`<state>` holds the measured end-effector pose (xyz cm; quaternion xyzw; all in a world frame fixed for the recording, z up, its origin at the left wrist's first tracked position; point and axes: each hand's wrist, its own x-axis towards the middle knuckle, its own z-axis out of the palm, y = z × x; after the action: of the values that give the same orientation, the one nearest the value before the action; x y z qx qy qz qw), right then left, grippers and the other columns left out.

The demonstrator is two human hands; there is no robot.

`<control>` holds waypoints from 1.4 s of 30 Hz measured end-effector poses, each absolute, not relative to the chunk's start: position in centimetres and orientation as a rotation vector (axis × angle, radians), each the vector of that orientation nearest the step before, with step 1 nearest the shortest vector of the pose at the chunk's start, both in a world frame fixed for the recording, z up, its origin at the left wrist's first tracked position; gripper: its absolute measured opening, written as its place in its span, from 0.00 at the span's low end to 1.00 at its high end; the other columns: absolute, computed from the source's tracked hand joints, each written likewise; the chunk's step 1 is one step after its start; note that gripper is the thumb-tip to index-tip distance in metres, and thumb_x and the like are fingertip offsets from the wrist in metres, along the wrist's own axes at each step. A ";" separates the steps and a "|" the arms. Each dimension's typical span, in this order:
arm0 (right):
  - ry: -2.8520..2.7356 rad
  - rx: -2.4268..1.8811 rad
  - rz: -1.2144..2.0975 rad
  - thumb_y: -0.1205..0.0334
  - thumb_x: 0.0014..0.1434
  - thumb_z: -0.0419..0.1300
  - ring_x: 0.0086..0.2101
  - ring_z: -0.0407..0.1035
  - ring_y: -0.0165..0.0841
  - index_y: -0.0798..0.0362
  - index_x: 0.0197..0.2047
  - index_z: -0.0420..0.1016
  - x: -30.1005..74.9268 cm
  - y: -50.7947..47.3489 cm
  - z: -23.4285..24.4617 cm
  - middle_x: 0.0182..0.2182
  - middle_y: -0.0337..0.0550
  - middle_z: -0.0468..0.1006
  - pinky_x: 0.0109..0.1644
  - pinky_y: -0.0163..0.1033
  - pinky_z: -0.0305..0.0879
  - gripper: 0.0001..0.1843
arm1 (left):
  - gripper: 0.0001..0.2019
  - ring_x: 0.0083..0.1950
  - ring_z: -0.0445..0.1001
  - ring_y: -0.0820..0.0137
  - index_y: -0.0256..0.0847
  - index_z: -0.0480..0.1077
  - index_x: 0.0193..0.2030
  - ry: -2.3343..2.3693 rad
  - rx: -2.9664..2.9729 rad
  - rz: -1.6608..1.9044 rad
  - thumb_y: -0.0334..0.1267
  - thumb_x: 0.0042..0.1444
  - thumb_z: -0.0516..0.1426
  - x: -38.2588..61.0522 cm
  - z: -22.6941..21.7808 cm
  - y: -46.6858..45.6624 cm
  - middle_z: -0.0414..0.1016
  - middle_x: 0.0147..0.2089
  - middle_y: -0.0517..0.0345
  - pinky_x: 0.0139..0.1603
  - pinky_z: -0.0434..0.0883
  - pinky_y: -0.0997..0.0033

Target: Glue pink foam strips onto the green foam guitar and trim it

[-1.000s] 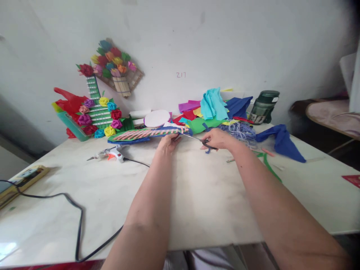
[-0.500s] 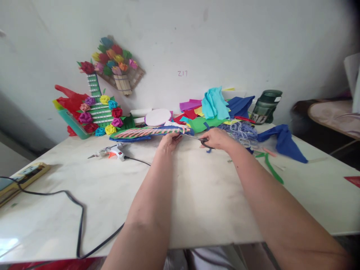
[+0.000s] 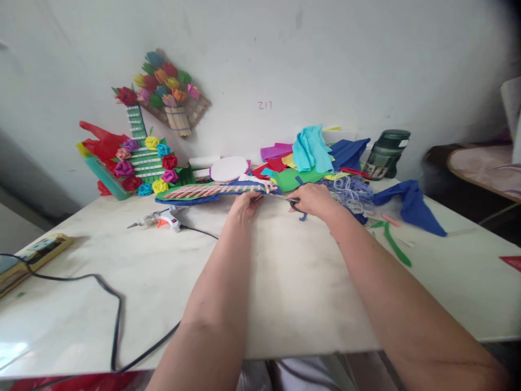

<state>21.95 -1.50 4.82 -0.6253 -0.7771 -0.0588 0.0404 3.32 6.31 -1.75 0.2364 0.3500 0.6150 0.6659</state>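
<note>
My left hand pinches the near edge of a long flat craft piece, blue and green with pink strips across it, lying on the white table. My right hand is closed on a pair of scissors. Their blades point left toward the right end of the craft piece. A small blue scrap lies just under my right hand.
A glue gun with a black cord lies at the left. Paper-flower decorations lean on the wall. Coloured paper sheets, bluish yarn, a dark green jar and blue cloth sit behind and right. A power strip is far left.
Both hands stay at the craft piece; the scissors have edged slightly left toward its end. The view has shifted a little.
</note>
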 end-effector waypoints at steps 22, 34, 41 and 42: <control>-2.375 -1.786 -0.047 0.50 0.48 0.63 0.34 0.72 0.34 0.37 0.43 0.81 24.3 -1.1 4.3 0.32 0.35 0.82 0.32 0.34 0.56 0.17 | 0.19 0.32 0.74 0.72 0.37 0.70 0.37 0.836 0.486 1.368 0.13 0.41 0.53 3.3 -1.4 6.1 0.73 0.28 0.59 0.46 0.74 0.67; -2.350 -1.751 -0.177 0.50 0.50 0.61 0.36 0.73 0.37 0.39 0.43 0.81 23.3 -1.0 3.5 0.34 0.37 0.82 0.32 0.36 0.57 0.16 | 0.17 0.32 0.73 0.72 0.35 0.70 0.37 0.823 0.530 1.365 0.14 0.42 0.53 3.3 -1.3 5.9 0.73 0.28 0.58 0.43 0.74 0.68; -2.352 -1.795 -0.173 0.50 0.50 0.60 0.37 0.73 0.38 0.37 0.44 0.80 23.3 -1.2 3.7 0.35 0.37 0.83 0.33 0.36 0.58 0.17 | 0.20 0.31 0.74 0.72 0.36 0.70 0.40 0.817 0.529 1.360 0.14 0.42 0.53 3.3 -1.2 5.9 0.73 0.28 0.59 0.43 0.75 0.68; -2.349 -1.798 -0.173 0.50 0.50 0.60 0.38 0.73 0.38 0.37 0.44 0.80 23.4 -1.1 3.6 0.35 0.37 0.83 0.34 0.36 0.59 0.17 | 0.20 0.31 0.74 0.72 0.36 0.70 0.40 0.819 0.529 1.360 0.14 0.42 0.53 3.3 -1.3 5.9 0.73 0.28 0.59 0.43 0.75 0.68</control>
<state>23.41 -1.10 3.60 -0.6043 -0.7896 -0.0582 0.0892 3.28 5.94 -1.28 0.2346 0.3632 0.6035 0.6699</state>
